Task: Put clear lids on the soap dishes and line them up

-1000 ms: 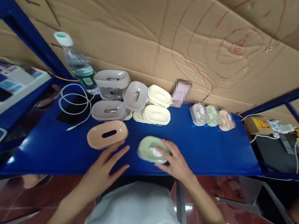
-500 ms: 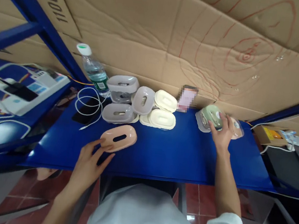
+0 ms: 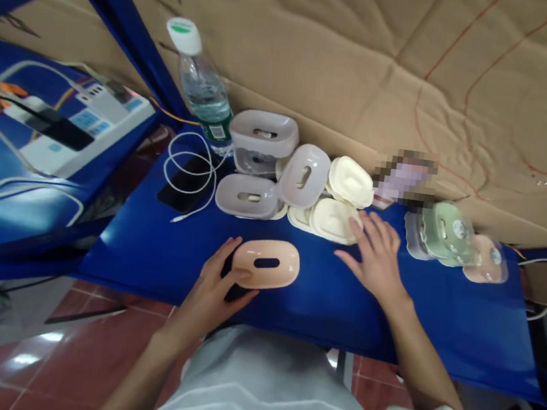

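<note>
Head view: the left hand (image 3: 216, 278) is curled around the left end of the peach dish (image 3: 286, 266), thumb on the near side, one finger lying over the top. The dish's long axis, and its slot with it, runs left to right, roughly along the near edge of the table (image 3: 321, 299), so most of its length reaches rightward from the grip. The right hand (image 3: 375, 252) is spread, closed on nothing, its fingertips over the right end of the front cream lid (image 3: 335, 220); whether they press on it I cannot tell. That lid lies leftward of these fingers, its long axis also near crosswise, and behind and right of the peach dish. The right hand is clearly nearer to the lid, the left to the dish. The grey dishes (image 3: 314, 170) sit behind the peach one
</note>
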Tool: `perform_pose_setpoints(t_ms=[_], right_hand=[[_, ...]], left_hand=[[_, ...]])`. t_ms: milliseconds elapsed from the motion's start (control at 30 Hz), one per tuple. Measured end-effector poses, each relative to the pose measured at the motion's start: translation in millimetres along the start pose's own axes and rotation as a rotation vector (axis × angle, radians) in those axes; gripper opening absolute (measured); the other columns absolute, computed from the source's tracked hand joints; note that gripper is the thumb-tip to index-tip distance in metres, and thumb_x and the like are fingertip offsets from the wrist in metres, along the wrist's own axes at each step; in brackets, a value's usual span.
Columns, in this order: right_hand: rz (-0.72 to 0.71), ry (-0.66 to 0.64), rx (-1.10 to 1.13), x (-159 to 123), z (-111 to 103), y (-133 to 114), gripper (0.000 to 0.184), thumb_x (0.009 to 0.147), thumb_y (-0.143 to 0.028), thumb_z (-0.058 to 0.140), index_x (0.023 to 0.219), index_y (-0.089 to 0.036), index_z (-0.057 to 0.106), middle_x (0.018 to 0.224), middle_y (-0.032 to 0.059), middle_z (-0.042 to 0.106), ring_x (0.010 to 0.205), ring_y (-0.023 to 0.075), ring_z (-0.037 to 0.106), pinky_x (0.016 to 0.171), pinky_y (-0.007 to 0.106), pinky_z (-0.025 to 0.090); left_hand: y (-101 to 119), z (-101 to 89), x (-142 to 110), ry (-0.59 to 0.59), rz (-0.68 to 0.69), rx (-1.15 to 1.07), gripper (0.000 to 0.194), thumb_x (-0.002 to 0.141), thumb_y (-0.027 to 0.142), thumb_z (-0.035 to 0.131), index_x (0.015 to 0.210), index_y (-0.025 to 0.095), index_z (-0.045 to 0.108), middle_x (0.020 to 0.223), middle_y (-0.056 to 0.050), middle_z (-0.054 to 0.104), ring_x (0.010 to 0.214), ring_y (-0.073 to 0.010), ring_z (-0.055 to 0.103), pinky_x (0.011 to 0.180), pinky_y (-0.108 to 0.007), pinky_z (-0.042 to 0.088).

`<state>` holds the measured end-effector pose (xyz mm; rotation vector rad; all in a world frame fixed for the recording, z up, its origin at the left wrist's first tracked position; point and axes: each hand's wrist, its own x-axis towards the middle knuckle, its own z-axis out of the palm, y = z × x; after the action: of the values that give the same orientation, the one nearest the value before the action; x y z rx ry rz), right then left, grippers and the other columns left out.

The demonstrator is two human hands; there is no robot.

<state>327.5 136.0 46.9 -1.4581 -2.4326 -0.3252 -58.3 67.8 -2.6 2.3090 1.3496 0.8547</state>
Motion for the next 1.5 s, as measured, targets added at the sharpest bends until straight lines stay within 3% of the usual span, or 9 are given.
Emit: perform_pose_setpoints(t_ms=[233,433,633,767,967,1133,1267,1367,1500], right_hand=[[-0.087,0.172,0.184,-0.5,10.9,-47.8,0.04,0.101,-0.012,0.072,0.139,-0.023,0.068,0.13,0.0106,0.079,0.126,0.0246,0.073,0.111,0.042,0.049],[-0.008,0.075,0.301,-45.7,-10.3,-84.8,0.037,0.1,-0.009,0.074,0.134,-0.021,0.072,0.118,0.008,0.082,0.109,0.0212,0.076,0.103,0.04,0.049],[-0.174,0.016,0.461,-63.3,2.9,-107.3,0.049,0.103,-0.012,0.069,0.15,-0.025,0.065,0.121,0.0058,0.082,0.111,0.0204,0.076,0.099,0.038,0.059],[-0.123,0.158,0.504,-68.0,2.4,-95.3,0.051,0.107,-0.029,0.065,0.157,-0.032,0.06,0.124,0.0063,0.08,0.113,0.0252,0.077,0.101,0.045,0.064],[-0.167,-0.212,0.356,-61.7,4.7,-81.7,0.054,0.101,-0.046,0.075,0.152,-0.033,0.064,0.156,0.0085,0.065,0.156,0.0351,0.049,0.125,0.06,0.049],[-0.192,-0.235,0.447,-55.3,15.9,-69.0,0.061,0.103,-0.044,0.072,0.161,-0.032,0.055,0.165,0.0093,0.056,0.159,0.0338,0.045,0.128,0.057,0.047],[0.054,-0.129,0.359,-36.3,28.8,-35.7,0.066,0.11,-0.046,0.058,0.17,-0.031,0.039,0.172,0.0125,0.047,0.163,0.037,0.038,0.129,0.065,0.041],[0.19,-0.05,0.294,-23.6,34.2,-21.5,0.066,0.109,-0.041,0.061,0.17,-0.03,0.04,0.16,0.0142,0.058,0.154,0.0373,0.049,0.124,0.064,0.047],[0.109,0.046,0.366,-31.3,26.3,-28.6,0.063,0.106,-0.026,0.065,0.166,-0.036,0.048,0.141,0.0121,0.07,0.129,0.032,0.068,0.111,0.054,0.061]], left_hand=[[-11.0,-16.0,5.0,-0.11,-0.049,-0.12,0.043,0.098,0.036,0.079,0.138,0.028,0.064,0.159,-0.015,0.057,0.144,-0.0346,0.06,0.118,-0.056,0.055],[-21.8,-37.9,12.1,0.095,-0.221,-0.293,0.036,0.094,0.039,0.083,0.124,0.027,0.068,0.154,-0.01,0.06,0.142,-0.0314,0.062,0.119,-0.05,0.054],[-2.4,-29.1,22.3,0.029,-0.141,-0.341,0.04,0.095,0.043,0.082,0.129,0.029,0.066,0.16,-0.01,0.056,0.145,-0.0335,0.061,0.119,-0.052,0.055],[19.3,-3.5,22.8,-0.089,0.026,-0.211,0.042,0.098,0.037,0.08,0.136,0.029,0.063,0.164,-0.014,0.052,0.148,-0.0344,0.058,0.119,-0.054,0.055],[16.9,18.0,18.0,-0.205,0.145,-0.092,0.041,0.102,0.031,0.073,0.141,0.023,0.062,0.165,-0.022,0.051,0.149,-0.0368,0.056,0.118,-0.056,0.053],[12.8,17.6,21.7,-0.213,0.164,-0.065,0.046,0.103,0.033,0.073,0.146,0.024,0.061,0.169,-0.022,0.047,0.15,-0.0369,0.056,0.118,-0.056,0.053],[11.8,14.1,21.6,-0.226,0.115,-0.136,0.049,0.1,0.042,0.076,0.144,0.024,0.063,0.17,-0.021,0.046,0.152,-0.0381,0.053,0.119,-0.057,0.052],[12.9,12.8,21.7,-0.215,0.01,-0.214,0.056,0.1,0.042,0.076,0.15,0.027,0.057,0.164,-0.017,0.055,0.15,-0.0344,0.057,0.121,-0.053,0.051],[14.7,16.7,28.5,-0.215,-0.118,-0.245,0.087,0.093,0.044,0.084,0.166,0.028,0.039,0.162,-0.015,0.058,0.149,-0.0345,0.058,0.123,-0.053,0.05]])
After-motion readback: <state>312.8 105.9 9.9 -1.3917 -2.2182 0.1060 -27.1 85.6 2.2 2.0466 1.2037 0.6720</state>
